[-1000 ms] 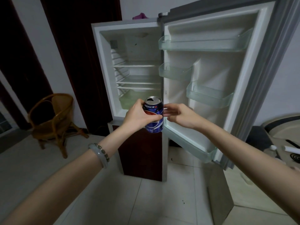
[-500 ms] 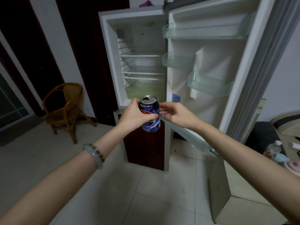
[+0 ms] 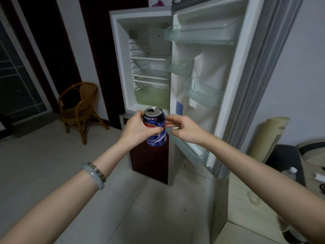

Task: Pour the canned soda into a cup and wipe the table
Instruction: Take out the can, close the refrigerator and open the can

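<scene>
The blue cylindrical metal soda can (image 3: pixel 155 120) was held up in mid-air at chest height, in front of the open white two-door refrigerator (image 3: pixel 121 59), upright with a slight lean, and its mouth was seen already opened at the top. The can was gripped by the left hand (image 3: pixel 136 128), with the fingers wrapped behind the body and the thumb laid across the red-and-white logo. The right hand (image 3: pixel 184 131) was brought in from the other side; its fingers (image 3: pixel 169 122) were loosely bent, with the tips set against the can's right side but not closed round it. A pale grey-green stone bangle with a beaded bracelet (image 3: pixel 93 175) was worn on the left wrist. Behind the can, the upper white refrigerator door (image 3: pixel 228 76) was swung wide, and clear plastic door shelves (image 3: pixel 202 37) were shown along its inner face. Wire racks and a pale green crisper drawer (image 3: pixel 151 95) were seen inside the cabinet, above a dark red lower door (image 3: pixel 149 161). A brown rattan armchair (image 3: pixel 79 106) was placed at the left against the wall, on the light grey tiled floor (image 3: pixel 52 155), and a cream tower-shaped appliance (image 3: pixel 269 138) was stood at the right, beyond the open door.
</scene>
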{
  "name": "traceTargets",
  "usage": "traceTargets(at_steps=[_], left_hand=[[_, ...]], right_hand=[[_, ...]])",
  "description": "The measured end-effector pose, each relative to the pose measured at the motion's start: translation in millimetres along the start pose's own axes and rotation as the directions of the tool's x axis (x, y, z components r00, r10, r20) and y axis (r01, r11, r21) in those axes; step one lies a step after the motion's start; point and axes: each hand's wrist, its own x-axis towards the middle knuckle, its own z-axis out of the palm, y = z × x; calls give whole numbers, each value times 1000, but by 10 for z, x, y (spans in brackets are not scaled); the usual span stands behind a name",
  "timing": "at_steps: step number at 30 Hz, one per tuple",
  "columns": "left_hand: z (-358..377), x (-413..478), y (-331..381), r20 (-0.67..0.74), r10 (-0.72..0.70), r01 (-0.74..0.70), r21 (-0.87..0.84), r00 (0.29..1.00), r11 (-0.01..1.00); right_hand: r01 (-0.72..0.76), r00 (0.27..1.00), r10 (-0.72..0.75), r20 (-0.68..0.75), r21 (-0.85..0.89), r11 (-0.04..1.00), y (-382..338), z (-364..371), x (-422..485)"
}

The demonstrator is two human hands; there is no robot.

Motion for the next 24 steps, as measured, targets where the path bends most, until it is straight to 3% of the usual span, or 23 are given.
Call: traceTargets(at_steps=[5,11,19,24], left_hand=[[328,-166,230,-15,-23,23,-9,1000,1000],[582,-295,461,-28,-36,36,7,999,999],[788,-343,614,-35,-41,41,19,999,999],[892,-342,644,-17,-45,45,5,999,999]], right_hand=[[39,999,-39,30,-6,999,152,-279,-300],[48,999,-47,7,-134,990,330,-584,-530],[8,983,-59,-173,-283,959,629,-972,-786],[-67,943,-97,-318,-469,881,918,-1360,-886]])
